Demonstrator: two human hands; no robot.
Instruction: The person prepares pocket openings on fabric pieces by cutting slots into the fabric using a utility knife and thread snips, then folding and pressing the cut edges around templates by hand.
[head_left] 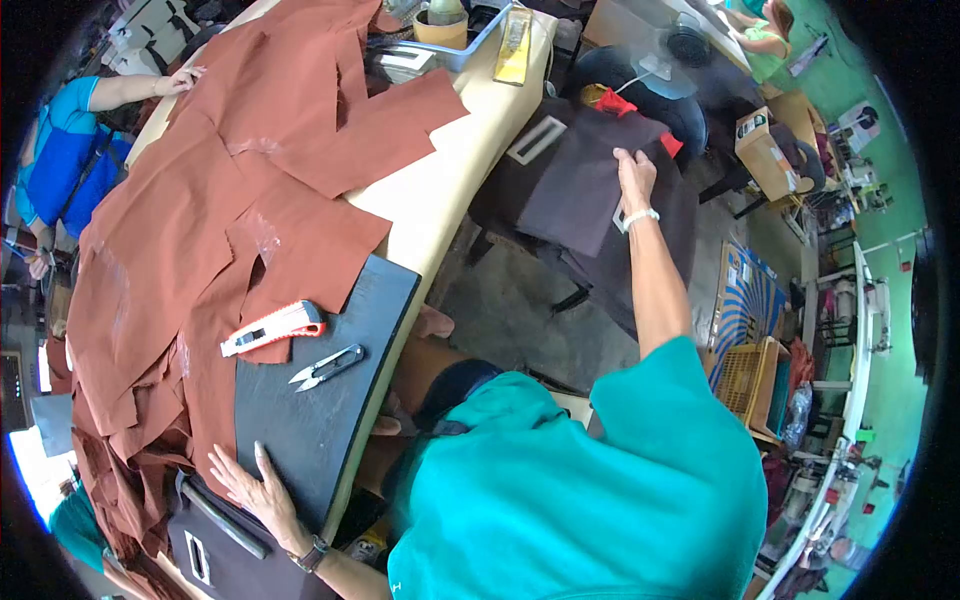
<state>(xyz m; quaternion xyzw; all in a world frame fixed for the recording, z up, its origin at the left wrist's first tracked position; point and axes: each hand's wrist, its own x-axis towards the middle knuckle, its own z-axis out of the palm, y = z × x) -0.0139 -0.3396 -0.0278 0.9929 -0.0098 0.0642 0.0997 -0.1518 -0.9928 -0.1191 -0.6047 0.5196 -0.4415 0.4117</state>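
Two bare hands work apart, on either side of the black board's (330,440) long outer edge. The left hand (262,500) is open, palm down with the fingers spread, over the end of the board farthest from the snips; it grips nothing, and that flat spread probably steadies the body during the reach. The right hand (637,185) is well off to the board's right, fingers bent and partly closed at the dark cloth (575,190), seemingly pinching its upper layer near the edge, where a layer is easiest to separate; how firm the hold is, I cannot tell. That dark cloth lies folded, away from the board, which likely keeps it from mixing with the brown cloth (160,260) spread on the board's left and partly over its far end. The snips (330,368) lie on the board, and the utility knife (280,327) lies just beside them, mostly on the brown cloth, both within easy reach of the left hand. Beside the board's near end, a grey bar (222,515) rests on another dark piece (225,550), perhaps as a weight. The table (410,225) carries the board.
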